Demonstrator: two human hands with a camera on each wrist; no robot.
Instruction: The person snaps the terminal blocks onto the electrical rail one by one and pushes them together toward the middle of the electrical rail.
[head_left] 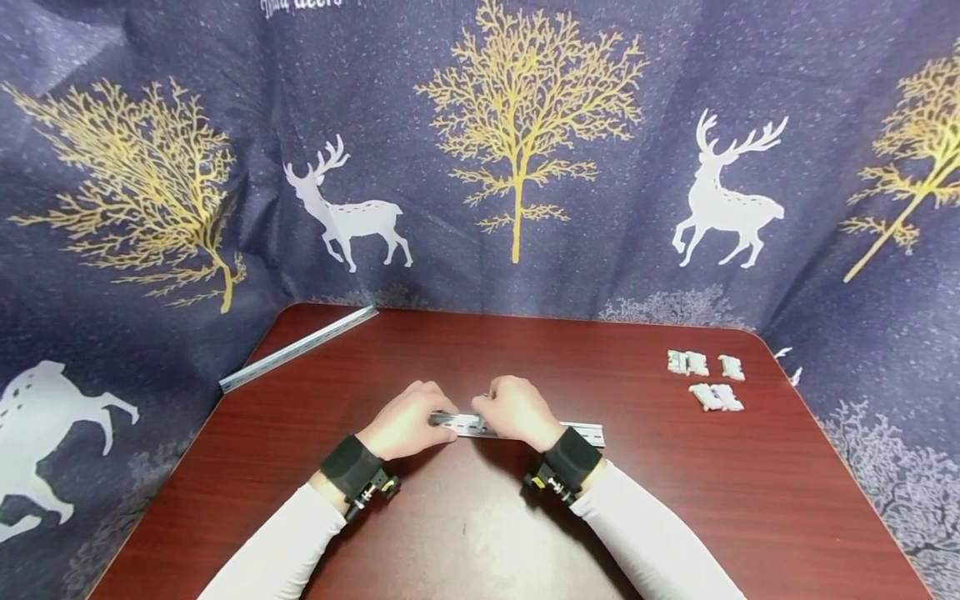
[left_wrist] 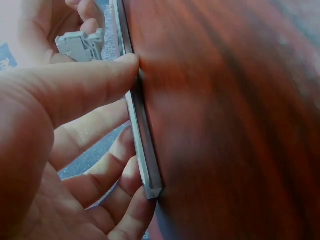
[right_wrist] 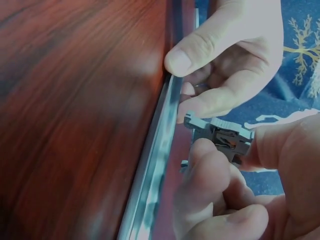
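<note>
Wood-grain table (head_left: 420, 533); slotted metal rail (head_left: 467, 426)

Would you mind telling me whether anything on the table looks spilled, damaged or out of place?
Nothing looks spilled or damaged; only the unheld rail seems slightly askew, lying slantwise across the far left corner of the table.

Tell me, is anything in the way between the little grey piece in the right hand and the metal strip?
Nothing visible stands between the grey piece in the right hand and the metal strip. The left hand grips the strip near its left end, close beside the piece.
</note>
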